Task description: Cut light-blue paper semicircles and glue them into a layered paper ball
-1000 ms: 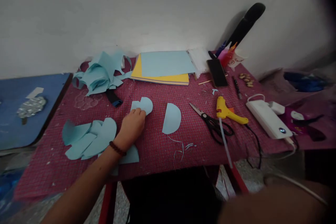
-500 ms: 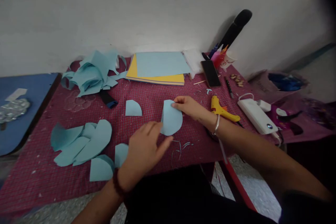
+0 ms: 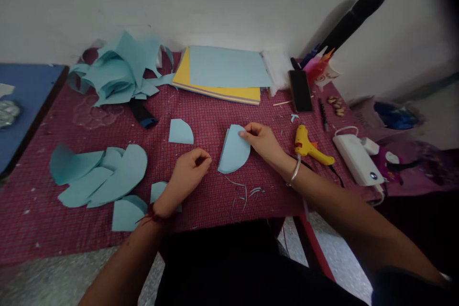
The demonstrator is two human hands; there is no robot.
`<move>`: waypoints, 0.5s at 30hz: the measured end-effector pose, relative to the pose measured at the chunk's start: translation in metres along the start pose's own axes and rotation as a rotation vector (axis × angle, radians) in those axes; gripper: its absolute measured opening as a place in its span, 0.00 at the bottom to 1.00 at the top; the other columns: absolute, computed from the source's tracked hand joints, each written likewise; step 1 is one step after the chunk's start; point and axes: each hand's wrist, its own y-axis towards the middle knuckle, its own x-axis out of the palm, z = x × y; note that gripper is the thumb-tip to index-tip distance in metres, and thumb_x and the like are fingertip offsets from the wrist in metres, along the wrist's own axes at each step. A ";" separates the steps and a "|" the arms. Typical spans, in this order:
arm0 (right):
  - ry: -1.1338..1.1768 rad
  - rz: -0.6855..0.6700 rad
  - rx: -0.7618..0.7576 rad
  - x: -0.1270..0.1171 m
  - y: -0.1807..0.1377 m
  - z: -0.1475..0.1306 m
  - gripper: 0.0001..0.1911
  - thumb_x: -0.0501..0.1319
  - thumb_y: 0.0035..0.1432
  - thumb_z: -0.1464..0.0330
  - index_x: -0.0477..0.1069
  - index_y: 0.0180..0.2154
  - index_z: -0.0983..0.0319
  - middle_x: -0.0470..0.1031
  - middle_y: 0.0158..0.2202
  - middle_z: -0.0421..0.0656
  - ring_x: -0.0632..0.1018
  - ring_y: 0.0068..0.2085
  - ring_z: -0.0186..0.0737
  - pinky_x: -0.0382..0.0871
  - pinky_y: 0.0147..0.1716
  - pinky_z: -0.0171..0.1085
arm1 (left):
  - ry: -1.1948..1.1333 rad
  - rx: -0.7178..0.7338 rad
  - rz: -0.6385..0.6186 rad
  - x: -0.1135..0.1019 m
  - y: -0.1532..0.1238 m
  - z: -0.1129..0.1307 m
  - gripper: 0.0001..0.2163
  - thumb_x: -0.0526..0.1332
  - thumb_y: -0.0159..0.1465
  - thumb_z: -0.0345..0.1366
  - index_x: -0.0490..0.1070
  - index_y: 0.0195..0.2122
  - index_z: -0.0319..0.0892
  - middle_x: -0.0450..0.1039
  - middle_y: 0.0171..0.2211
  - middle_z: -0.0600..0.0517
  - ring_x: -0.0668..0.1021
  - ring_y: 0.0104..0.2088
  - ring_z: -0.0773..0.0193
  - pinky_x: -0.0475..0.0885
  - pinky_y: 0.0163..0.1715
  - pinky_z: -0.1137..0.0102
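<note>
Between the thumb and fingers of my right hand (image 3: 263, 141) is the upper right edge of a folded light-blue paper half-circle (image 3: 234, 150). Its layers stand slightly apart along the straight left side. My left hand (image 3: 190, 169) is just left of it, apart from the paper, with fingertips drawn together and nothing visible in them. Beyond this hand lies a quarter-circle paper piece (image 3: 180, 132). Another quarter piece (image 3: 158, 191) is partly hidden under my left wrist, and a third (image 3: 128, 214) lies further left, near a pile of rounded blue paper pieces (image 3: 114, 172).
Crumpled blue paper offcuts (image 3: 120, 69) are heaped at the back left, beside stacked blue and yellow sheets (image 3: 229, 67). To the right are a yellow glue gun (image 3: 311, 148), a phone (image 3: 300, 91), a marker (image 3: 323, 114) and a white power bank (image 3: 356, 158). Thin paper trimmings (image 3: 256, 191) lie near the front edge.
My left hand has left the folded paper, moved left and drawn its fingers together. My right hand still holds the paper. The camera view has shifted.
</note>
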 end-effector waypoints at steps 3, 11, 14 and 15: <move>-0.018 0.003 -0.022 0.001 -0.002 0.002 0.13 0.62 0.50 0.58 0.64 0.26 0.59 0.63 0.24 0.37 0.64 0.26 0.33 0.58 0.25 0.34 | 0.017 0.028 -0.015 -0.002 0.001 0.001 0.05 0.58 0.58 0.35 0.71 0.27 0.42 0.73 0.24 0.55 0.74 0.26 0.66 0.69 0.29 0.70; -0.039 -0.007 -0.044 0.003 -0.006 0.002 0.13 0.62 0.51 0.58 0.65 0.26 0.59 0.65 0.24 0.37 0.65 0.27 0.34 0.59 0.26 0.35 | 0.069 0.055 -0.029 0.000 0.001 0.002 0.04 0.59 0.56 0.34 0.71 0.27 0.42 0.74 0.25 0.55 0.74 0.28 0.66 0.68 0.30 0.70; -0.033 -0.010 -0.045 0.003 -0.006 0.003 0.13 0.62 0.51 0.58 0.65 0.26 0.59 0.65 0.24 0.37 0.65 0.26 0.34 0.59 0.26 0.35 | 0.104 0.053 -0.028 0.002 0.001 0.002 0.05 0.61 0.57 0.36 0.71 0.27 0.42 0.74 0.26 0.54 0.74 0.28 0.65 0.67 0.30 0.70; -0.033 -0.009 -0.046 0.003 -0.006 0.003 0.13 0.62 0.52 0.58 0.65 0.26 0.59 0.65 0.24 0.37 0.65 0.26 0.34 0.59 0.25 0.35 | 0.129 0.060 -0.026 0.003 0.001 0.002 0.05 0.61 0.57 0.36 0.71 0.26 0.42 0.74 0.26 0.54 0.74 0.28 0.66 0.66 0.29 0.70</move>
